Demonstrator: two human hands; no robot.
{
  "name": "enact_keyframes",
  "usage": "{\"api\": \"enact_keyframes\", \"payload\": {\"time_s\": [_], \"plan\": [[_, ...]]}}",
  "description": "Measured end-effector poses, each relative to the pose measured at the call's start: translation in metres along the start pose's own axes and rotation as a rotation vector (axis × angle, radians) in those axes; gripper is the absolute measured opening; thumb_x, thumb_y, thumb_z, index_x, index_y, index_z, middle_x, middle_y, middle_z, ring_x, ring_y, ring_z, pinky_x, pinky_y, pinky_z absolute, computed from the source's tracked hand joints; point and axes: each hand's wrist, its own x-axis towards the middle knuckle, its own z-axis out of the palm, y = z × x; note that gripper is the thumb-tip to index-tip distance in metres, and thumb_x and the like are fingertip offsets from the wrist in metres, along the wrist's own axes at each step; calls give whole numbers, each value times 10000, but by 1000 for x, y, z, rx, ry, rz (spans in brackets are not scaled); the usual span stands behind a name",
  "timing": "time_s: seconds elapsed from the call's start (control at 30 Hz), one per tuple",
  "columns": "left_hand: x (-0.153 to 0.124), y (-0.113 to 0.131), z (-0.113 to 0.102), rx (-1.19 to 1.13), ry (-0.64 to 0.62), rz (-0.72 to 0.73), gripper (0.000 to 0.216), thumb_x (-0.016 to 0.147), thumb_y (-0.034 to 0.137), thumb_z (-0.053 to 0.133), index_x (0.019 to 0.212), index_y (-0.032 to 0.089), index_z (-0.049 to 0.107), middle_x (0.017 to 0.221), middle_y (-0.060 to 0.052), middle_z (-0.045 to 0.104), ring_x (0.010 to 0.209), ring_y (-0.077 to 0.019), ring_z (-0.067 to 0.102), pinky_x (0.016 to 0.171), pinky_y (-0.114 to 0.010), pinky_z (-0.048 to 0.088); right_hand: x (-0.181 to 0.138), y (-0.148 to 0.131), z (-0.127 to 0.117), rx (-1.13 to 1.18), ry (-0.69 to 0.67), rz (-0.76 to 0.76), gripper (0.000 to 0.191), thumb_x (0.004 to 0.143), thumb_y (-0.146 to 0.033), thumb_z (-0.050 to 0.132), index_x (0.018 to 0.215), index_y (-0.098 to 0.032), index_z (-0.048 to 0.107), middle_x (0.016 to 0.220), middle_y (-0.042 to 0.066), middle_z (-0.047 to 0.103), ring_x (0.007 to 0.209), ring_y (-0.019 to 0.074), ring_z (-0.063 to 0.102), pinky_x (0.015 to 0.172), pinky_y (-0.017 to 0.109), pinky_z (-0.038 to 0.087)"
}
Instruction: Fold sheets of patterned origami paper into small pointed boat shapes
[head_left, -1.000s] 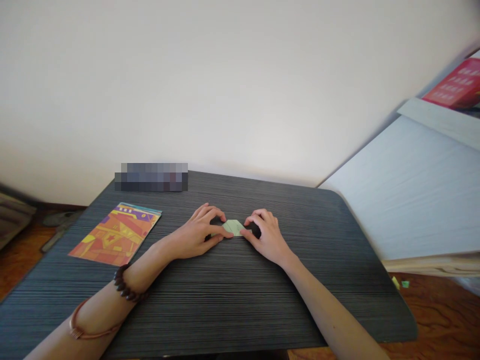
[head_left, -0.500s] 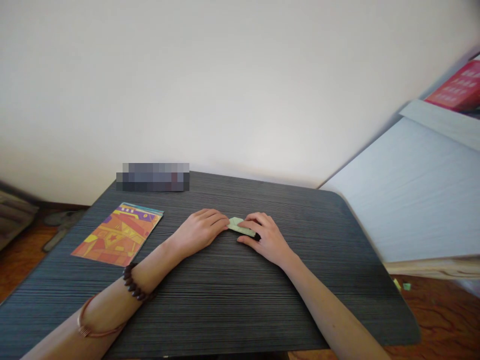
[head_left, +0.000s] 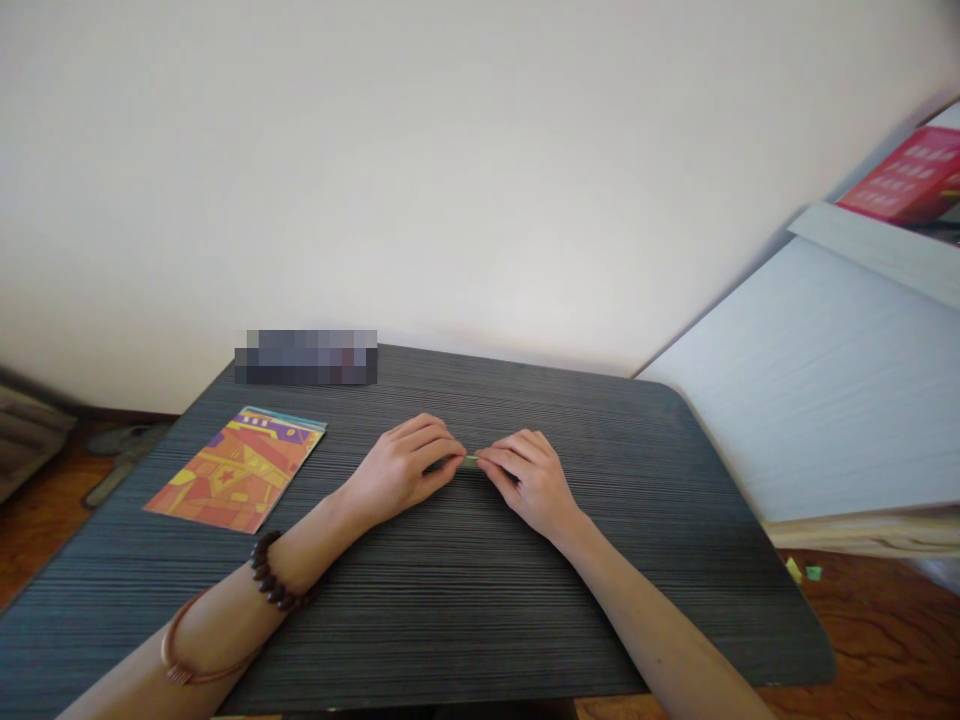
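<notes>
A small pale green folded paper (head_left: 470, 461) lies on the dark striped table (head_left: 450, 600), almost wholly covered by my fingers. My left hand (head_left: 401, 465) presses its fingertips down on the paper's left end, fingers curled together. My right hand (head_left: 527, 478) meets it from the right, fingertips pinched on the paper's other end. Only a thin sliver of green shows between the two hands. A beaded bracelet and a thin bangle sit on my left wrist.
A stack of colourful patterned paper (head_left: 238, 468) lies on the table's left side. A blurred-out object (head_left: 306, 357) sits at the table's back edge. A white bed (head_left: 840, 400) stands to the right, a red book (head_left: 904, 175) beyond it. Small green scraps (head_left: 802, 572) lie on the wooden floor.
The green paper was open between my hands a second ago; both hands have closed in over it, and it now shows only as a thin folded strip.
</notes>
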Motion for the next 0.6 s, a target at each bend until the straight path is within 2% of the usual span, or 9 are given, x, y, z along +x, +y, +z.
{"api": "enact_keyframes", "payload": {"time_s": [0.23, 0.6], "plan": [[3, 5, -2, -73, 7, -53, 107, 817, 150, 520, 804, 179, 622, 783, -29, 648, 856, -174, 538, 801, -334, 468, -1, -2, -2, 6, -4, -51, 210, 908, -305, 485, 962, -263, 683, 913, 11, 697, 815, 166, 554, 744, 352, 387], [0, -12, -8, -170, -48, -137, 188, 813, 148, 531, 899, 173, 696, 777, -38, 657, 774, -143, 577, 725, -255, 490, 1, 12, -11, 94, -47, 25, 205, 895, -325, 505, 904, -271, 703, 870, 8, 702, 822, 177, 560, 791, 368, 405]]}}
